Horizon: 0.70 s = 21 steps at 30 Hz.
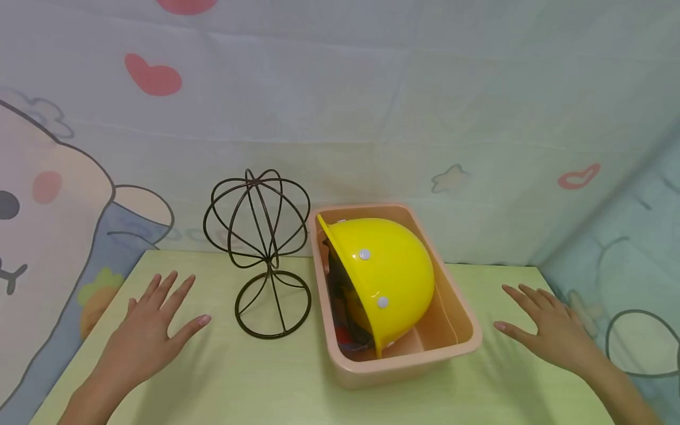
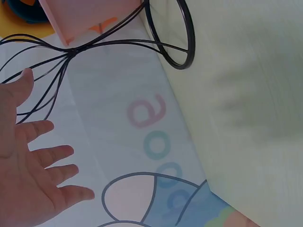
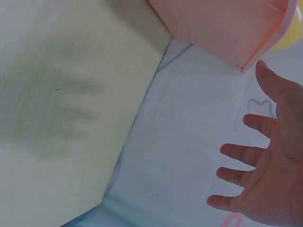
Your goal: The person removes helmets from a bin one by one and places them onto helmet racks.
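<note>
Left hand [image 1: 146, 336] and right hand [image 1: 555, 330], fingers spread and holding nothing, flank the upright stand [image 1: 270, 260] and the tub [image 1: 419, 358], which apparently props the helmet [image 1: 395, 271] on its side.

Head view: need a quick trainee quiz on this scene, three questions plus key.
1. Fill in: from the person's side, the wire stand is to the ____ of the pink bin.
2. Choose one: where is the yellow helmet?
a) On top of the wire stand
b) Tipped on its side in the pink bin
c) Flat on the tabletop
3. True or false: neither the left hand nor the right hand holds anything.

Key: 1. left; 2. b; 3. true
</note>
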Available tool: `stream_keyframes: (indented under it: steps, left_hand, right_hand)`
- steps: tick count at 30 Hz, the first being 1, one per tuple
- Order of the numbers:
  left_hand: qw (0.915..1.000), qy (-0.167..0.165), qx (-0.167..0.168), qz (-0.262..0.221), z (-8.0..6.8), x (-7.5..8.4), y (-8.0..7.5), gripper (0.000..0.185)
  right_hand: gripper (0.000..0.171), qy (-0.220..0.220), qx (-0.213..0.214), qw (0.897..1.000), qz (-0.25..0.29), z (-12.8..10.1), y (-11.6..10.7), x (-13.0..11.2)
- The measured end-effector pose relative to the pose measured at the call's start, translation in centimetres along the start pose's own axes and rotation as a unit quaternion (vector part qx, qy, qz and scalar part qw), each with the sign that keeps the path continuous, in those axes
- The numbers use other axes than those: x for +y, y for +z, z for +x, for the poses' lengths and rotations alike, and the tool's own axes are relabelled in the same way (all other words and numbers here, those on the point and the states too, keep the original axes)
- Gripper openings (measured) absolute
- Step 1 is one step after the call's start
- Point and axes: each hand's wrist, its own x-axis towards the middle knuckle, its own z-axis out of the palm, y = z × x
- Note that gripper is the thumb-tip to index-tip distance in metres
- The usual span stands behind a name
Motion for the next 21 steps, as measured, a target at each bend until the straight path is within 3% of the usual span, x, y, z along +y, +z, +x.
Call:
stream_keyframes:
  steps: [5,12,21]
  left_hand:
    - [0.9999,-0.004,0.011,-0.006,-0.1,1.0,-0.5,0.072]
    - [0.9993,0.009,0.020,-0.032,-0.2,2.4,-0.8,0.067]
    - [0.9959,0.022,0.024,-0.085,0.0,4.7,-0.8,0.060]
  right_hand:
    - [0.063,-0.036,0.027,0.998,0.044,0.2,-0.7,-0.6]
    - [0.045,-0.064,-0.005,0.989,0.130,0.8,-1.5,-1.7]
    - [0.038,-0.143,-0.041,0.964,0.222,1.9,-1.1,-3.3]
